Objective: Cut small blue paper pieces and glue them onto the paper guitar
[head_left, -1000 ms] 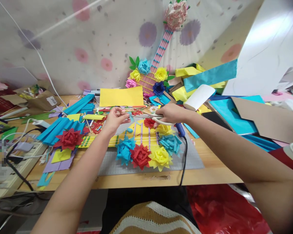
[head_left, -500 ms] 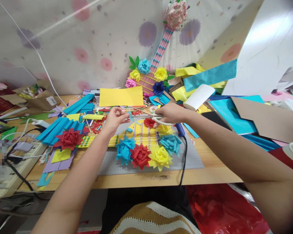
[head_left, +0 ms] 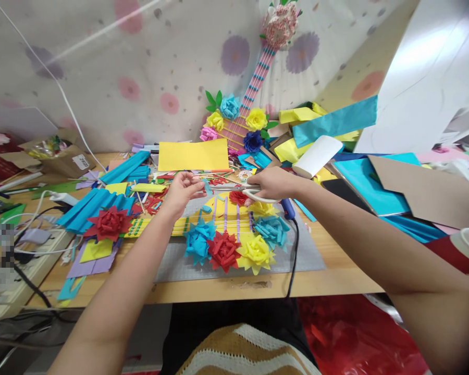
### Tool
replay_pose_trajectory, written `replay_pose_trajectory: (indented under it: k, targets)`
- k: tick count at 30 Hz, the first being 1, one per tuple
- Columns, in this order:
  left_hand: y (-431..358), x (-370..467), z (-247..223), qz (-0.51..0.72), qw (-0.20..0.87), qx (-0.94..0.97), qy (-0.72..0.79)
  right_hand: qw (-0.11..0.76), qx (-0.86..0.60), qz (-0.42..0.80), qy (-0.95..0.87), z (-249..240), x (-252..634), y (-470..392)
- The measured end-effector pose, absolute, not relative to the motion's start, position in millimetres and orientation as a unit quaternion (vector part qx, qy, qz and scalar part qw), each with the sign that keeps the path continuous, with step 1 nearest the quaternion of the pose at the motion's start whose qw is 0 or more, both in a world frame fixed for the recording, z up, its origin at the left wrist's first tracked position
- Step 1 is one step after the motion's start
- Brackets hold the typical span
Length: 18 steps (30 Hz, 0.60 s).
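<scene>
As half a second ago, your left hand pinches a small blue piece, and your right hand grips scissors pointing toward it.

White-handled scissors, pale blue scrap

A cluttered craft workspace.
Scissors above a wooden surface strewn with paper flowers, coloured sheets and a corded tool show it.
</scene>
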<state>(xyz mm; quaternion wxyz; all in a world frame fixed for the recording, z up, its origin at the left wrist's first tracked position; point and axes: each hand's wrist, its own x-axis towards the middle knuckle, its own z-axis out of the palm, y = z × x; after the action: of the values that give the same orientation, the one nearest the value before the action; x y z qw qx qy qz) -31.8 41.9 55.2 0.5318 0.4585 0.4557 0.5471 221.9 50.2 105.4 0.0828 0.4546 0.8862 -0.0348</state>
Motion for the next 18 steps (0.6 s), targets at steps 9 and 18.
replay_pose_trajectory:
  k: [9,18]
  targets:
    - [41.6,-31.5,54.0,0.552,0.534,0.455,0.451,0.061,0.462,-0.039,0.884,104.7,219.9,50.8]
    - [41.5,-30.8,53.8,0.548,0.537,0.456,0.451,0.061,0.455,-0.023,0.888,105.5,218.6,51.0]
